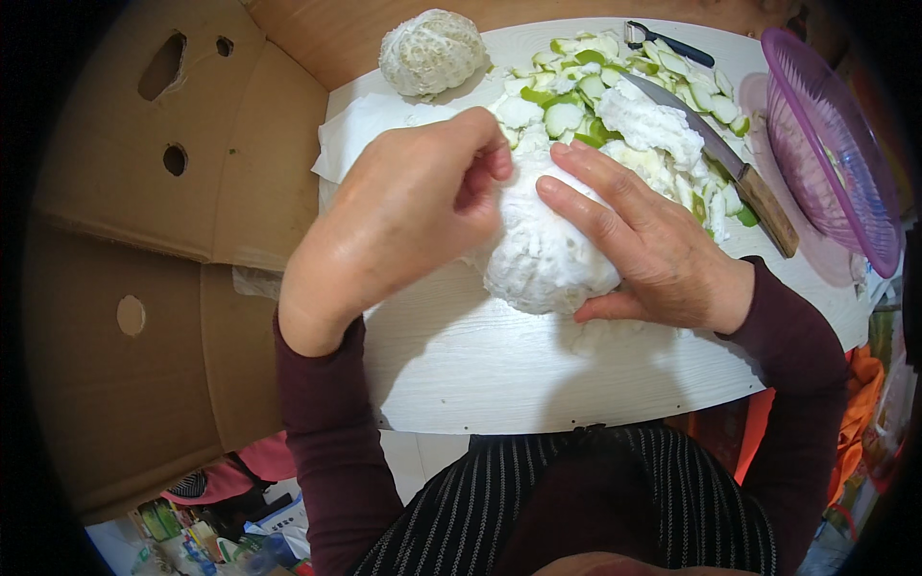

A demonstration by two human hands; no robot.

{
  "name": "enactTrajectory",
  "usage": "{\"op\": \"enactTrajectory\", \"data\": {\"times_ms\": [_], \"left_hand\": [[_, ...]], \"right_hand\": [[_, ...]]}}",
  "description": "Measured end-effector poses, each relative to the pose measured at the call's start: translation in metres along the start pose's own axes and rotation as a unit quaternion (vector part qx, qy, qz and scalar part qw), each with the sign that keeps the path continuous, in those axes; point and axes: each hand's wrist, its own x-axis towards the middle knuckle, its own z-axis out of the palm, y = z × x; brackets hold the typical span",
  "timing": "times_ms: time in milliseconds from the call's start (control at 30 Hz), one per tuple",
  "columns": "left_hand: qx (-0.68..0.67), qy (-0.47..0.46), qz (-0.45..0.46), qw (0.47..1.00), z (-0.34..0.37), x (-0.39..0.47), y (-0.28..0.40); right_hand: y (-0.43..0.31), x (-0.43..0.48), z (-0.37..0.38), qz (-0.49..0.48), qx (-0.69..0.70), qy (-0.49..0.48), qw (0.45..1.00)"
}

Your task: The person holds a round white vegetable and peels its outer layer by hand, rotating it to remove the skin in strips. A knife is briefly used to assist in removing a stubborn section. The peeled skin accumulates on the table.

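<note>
A large pomelo [545,248], stripped of its green skin and covered in white pith, rests on the white wood-grain table [461,360]. My right hand [641,237] grips it from the right, fingers spread over its top and the thumb low on the near side. At its upper left is my left hand [418,194], with the fingers curled in against the pith. Whether a strip of pith is pinched there is hidden by the hand. Beyond both hands lie green-and-white peel pieces [564,119] and a thick torn slab of pith [648,122].
A wooden-handled knife [767,205] lies across the peel. Behind are a black-handled peeler [677,47] and another peeled pomelo [432,54], beside white paper [360,129]. At the right edge a purple plastic basket [828,144] stands tilted. A cardboard box [144,216] walls the left side.
</note>
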Motion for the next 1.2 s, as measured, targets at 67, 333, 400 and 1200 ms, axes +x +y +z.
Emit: {"op": "enactTrajectory", "data": {"times_ms": [67,333,400,1200], "left_hand": [[0.0,-0.008,-0.046,0.999,-0.008,-0.001,-0.004],[-0.067,-0.036,-0.054,0.996,-0.024,-0.007,-0.002],[-0.062,-0.065,-0.05,0.995,-0.022,-0.006,0.001],[-0.2,-0.126,-0.124,0.964,-0.028,-0.001,-0.02]], "right_hand": [[0.0,0.0,0.0,0.001,-0.008,-0.003,1.0],[-0.001,0.001,-0.002,0.004,0.001,-0.006,1.0],[-0.002,0.001,-0.003,0.004,-0.001,-0.008,1.0],[-0.002,0.003,-0.002,-0.006,-0.021,-0.021,1.0]]}}
